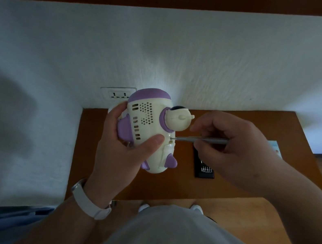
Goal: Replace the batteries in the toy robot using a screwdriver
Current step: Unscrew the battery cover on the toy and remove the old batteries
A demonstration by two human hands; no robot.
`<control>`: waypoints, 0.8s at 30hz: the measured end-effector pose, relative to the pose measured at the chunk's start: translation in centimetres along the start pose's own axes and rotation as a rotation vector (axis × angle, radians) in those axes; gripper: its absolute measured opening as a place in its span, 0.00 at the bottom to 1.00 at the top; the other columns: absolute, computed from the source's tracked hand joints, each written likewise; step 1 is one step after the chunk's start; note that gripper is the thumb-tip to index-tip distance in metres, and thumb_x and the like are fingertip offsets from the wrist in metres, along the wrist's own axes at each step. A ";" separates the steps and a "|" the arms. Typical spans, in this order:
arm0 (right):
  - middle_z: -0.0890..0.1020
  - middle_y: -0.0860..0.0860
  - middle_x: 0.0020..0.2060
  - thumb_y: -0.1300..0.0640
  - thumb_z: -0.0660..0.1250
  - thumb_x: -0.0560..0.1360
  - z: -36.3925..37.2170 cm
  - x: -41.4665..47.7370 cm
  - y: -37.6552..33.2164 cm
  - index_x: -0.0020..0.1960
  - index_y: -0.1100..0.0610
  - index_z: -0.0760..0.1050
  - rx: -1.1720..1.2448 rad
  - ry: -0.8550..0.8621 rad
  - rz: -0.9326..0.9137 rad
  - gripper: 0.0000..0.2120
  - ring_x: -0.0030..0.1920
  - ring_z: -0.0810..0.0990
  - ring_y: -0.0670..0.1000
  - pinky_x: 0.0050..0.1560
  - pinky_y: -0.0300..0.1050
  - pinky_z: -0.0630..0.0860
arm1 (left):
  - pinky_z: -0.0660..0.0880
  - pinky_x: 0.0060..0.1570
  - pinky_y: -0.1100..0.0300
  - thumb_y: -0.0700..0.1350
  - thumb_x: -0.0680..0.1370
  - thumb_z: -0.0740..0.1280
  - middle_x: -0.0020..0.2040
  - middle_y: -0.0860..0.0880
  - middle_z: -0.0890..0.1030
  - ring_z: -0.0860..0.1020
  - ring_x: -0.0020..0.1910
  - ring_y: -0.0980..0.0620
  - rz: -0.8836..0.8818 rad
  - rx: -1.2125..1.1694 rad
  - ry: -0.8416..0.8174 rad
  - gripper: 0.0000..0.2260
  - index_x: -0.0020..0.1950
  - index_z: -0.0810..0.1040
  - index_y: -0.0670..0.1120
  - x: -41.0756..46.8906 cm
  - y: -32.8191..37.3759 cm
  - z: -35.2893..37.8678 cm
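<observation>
Two hands share the work above the tabletop [241, 123]. The left hand [123, 147] grips the toy robot [148, 128] around its body, holding it in the air with the vented back turned up. The right hand [231, 147] pinches the screwdriver [202, 140], its tip seated at a small screw on the shell. The toy looks light, hard and smooth, probably hollow plastic, so a firm wrap around the torso suits it better than the thin limbs. A black bit case [204, 170] lies on the tabletop, dimly lit.
</observation>
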State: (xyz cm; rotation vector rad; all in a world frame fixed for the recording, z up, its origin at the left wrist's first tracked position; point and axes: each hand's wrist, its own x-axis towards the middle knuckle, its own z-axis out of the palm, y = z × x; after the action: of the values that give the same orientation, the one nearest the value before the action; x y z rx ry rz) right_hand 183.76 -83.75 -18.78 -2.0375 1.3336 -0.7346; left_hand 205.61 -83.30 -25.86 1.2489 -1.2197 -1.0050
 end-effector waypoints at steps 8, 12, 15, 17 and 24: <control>0.79 0.44 0.33 0.48 0.64 0.76 1.5 0.0 -0.5 0.45 0.46 0.75 -0.010 0.013 0.002 0.04 0.35 0.79 0.48 0.32 0.38 0.74 | 0.81 0.41 0.65 0.55 0.66 0.77 0.58 0.68 0.79 0.81 0.57 0.60 0.011 0.015 -0.015 0.35 0.69 0.67 0.54 0.1 -1.1 -1.5; 0.80 0.44 0.32 0.47 0.62 0.77 1.6 0.1 0.2 0.47 0.44 0.74 -0.011 0.013 0.014 0.04 0.34 0.79 0.47 0.31 0.39 0.74 | 0.82 0.43 0.64 0.55 0.65 0.78 0.59 0.65 0.80 0.82 0.57 0.59 -0.016 -0.005 -0.009 0.36 0.70 0.68 0.54 0.1 -1.4 -1.3; 0.80 0.43 0.36 0.50 0.65 0.75 1.3 0.2 0.8 0.47 0.44 0.75 0.003 -0.018 0.029 0.02 0.36 0.80 0.45 0.33 0.33 0.74 | 0.82 0.43 0.63 0.55 0.65 0.78 0.59 0.64 0.80 0.82 0.57 0.58 -0.029 0.007 0.002 0.36 0.70 0.67 0.54 0.1 -1.5 -0.8; 0.80 0.43 0.38 0.52 0.67 0.75 1.0 0.4 1.2 0.47 0.45 0.76 0.019 -0.048 0.041 0.02 0.35 0.79 0.46 0.33 0.35 0.75 | 0.82 0.43 0.61 0.55 0.65 0.78 0.59 0.63 0.80 0.82 0.58 0.56 -0.046 0.002 0.013 0.37 0.70 0.67 0.54 0.2 -1.4 -0.5; 0.80 0.40 0.40 0.51 0.66 0.74 -0.2 1.4 2.8 0.47 0.48 0.80 -0.029 -0.126 0.060 0.05 0.37 0.80 0.45 0.36 0.36 0.75 | 0.81 0.40 0.66 0.59 0.65 0.78 0.57 0.69 0.79 0.81 0.56 0.62 -0.055 0.057 0.039 0.37 0.70 0.66 0.56 0.5 -1.0 0.8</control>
State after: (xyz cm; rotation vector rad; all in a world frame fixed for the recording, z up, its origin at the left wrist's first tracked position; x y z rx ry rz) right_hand 182.44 -85.97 -20.52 -2.0217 1.3342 -0.5532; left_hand 205.01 -83.98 -26.84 1.3468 -1.1969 -0.9875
